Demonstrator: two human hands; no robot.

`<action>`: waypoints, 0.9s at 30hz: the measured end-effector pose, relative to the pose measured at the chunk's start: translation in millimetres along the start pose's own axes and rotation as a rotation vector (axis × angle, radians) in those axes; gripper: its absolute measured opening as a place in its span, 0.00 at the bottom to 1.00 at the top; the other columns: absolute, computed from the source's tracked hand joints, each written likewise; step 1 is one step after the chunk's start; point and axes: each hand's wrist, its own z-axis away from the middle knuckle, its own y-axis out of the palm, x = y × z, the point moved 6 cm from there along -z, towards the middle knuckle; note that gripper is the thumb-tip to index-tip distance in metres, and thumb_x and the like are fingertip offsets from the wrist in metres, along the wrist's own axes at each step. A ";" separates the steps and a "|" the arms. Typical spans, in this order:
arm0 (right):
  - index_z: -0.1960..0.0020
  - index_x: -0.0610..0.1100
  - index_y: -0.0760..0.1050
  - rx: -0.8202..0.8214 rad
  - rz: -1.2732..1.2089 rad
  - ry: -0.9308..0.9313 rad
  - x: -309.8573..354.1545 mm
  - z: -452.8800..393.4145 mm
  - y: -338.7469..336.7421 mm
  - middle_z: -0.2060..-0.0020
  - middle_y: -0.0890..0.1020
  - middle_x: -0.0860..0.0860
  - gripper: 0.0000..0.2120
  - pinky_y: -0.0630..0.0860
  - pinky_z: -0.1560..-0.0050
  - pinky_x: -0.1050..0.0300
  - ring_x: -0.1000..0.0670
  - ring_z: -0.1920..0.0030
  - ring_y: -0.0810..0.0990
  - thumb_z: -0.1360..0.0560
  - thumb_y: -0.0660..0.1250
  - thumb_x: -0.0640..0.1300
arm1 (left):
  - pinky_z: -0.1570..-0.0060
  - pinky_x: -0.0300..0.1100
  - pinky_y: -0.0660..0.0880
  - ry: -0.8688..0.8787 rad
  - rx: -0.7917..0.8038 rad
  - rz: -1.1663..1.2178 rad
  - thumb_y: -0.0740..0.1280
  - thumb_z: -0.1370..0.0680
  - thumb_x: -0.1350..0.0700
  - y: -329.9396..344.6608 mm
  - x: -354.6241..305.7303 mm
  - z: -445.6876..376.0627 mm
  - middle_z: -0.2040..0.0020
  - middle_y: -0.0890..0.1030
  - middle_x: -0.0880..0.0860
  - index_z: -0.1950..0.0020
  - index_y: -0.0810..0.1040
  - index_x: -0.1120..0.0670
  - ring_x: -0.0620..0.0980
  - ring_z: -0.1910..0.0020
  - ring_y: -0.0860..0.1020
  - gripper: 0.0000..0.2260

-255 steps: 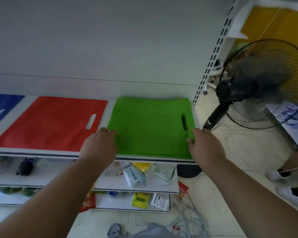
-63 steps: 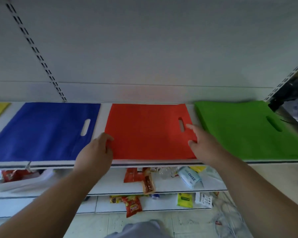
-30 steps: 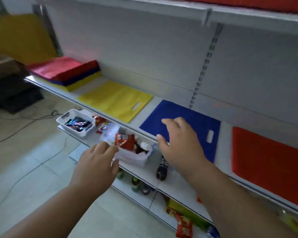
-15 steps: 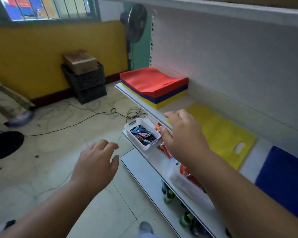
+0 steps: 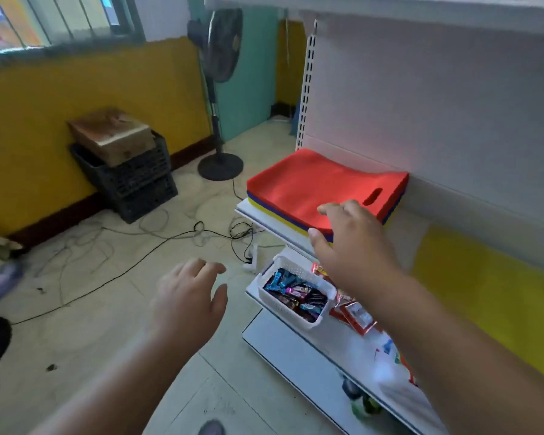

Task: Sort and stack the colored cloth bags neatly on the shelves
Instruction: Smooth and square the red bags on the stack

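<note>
A mixed stack of cloth bags [image 5: 314,186], red on top with blue and yellow layers beneath, lies at the left end of the white shelf [image 5: 248,211]. A single yellow bag [image 5: 490,293] lies flat on the same shelf to the right. My right hand [image 5: 349,237] hovers with fingers spread just over the near corner of the stack, holding nothing. My left hand [image 5: 189,296] is held open in the air over the floor, left of the shelf.
A white basket of wrapped sweets [image 5: 292,293] and red snack packets [image 5: 352,312] sit on the lower shelf. A standing fan [image 5: 220,89], black crates with a cardboard box [image 5: 123,158], and loose cables [image 5: 157,237] occupy the floor to the left.
My view has swung left along the shelf, from the green, red and blue bags to the mixed stack. My right hand has moved up to the stack's near corner.
</note>
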 end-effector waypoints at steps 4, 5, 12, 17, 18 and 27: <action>0.36 0.45 0.74 -0.075 0.040 0.246 -3.6 -18.3 5.5 0.45 0.76 0.45 0.18 0.72 0.44 0.48 0.42 0.43 0.74 0.23 0.64 0.52 | 0.58 0.47 0.75 0.152 0.063 0.026 0.60 0.26 0.48 8.7 24.7 -71.0 0.56 0.80 0.48 0.47 0.80 0.50 0.55 0.56 0.79 0.14; 0.36 0.45 0.74 -0.081 0.052 0.311 -7.1 -21.0 5.7 0.45 0.76 0.45 0.18 0.72 0.43 0.49 0.42 0.42 0.74 0.23 0.64 0.52 | 0.58 0.47 0.75 0.177 0.082 0.037 0.62 0.26 0.49 11.9 27.3 -86.6 0.56 0.80 0.48 0.47 0.80 0.50 0.55 0.55 0.79 0.13; 0.37 0.44 0.75 -0.122 0.173 0.586 -44.1 -29.3 10.8 0.47 0.76 0.44 0.19 0.73 0.44 0.48 0.40 0.46 0.74 0.24 0.65 0.52 | 0.56 0.48 0.73 0.284 0.162 0.153 0.69 0.25 0.54 52.2 16.4 -172.5 0.53 0.79 0.51 0.44 0.79 0.51 0.58 0.53 0.77 0.11; 0.37 0.44 0.75 -0.055 0.227 0.718 -65.2 -38.6 26.0 0.46 0.77 0.43 0.21 0.71 0.43 0.48 0.39 0.45 0.74 0.24 0.65 0.54 | 0.60 0.47 0.72 0.315 0.176 0.158 0.70 0.27 0.54 70.7 11.1 -212.8 0.48 0.75 0.53 0.42 0.77 0.50 0.60 0.57 0.76 0.14; 0.37 0.44 0.75 -0.034 0.256 0.734 -65.2 -39.7 28.1 0.46 0.78 0.43 0.20 0.71 0.43 0.48 0.39 0.45 0.74 0.24 0.65 0.55 | 0.59 0.48 0.73 0.328 0.187 0.151 0.70 0.27 0.54 73.7 11.7 -219.3 0.46 0.75 0.54 0.41 0.77 0.50 0.60 0.57 0.77 0.15; 0.51 0.44 0.78 -0.074 0.407 0.903 -44.5 -48.9 48.9 0.59 0.84 0.46 0.16 0.72 0.55 0.50 0.41 0.53 0.74 0.25 0.63 0.57 | 0.57 0.45 0.75 0.469 0.265 0.291 0.66 0.23 0.53 84.2 19.1 -277.7 0.44 0.81 0.49 0.43 0.82 0.51 0.55 0.55 0.80 0.11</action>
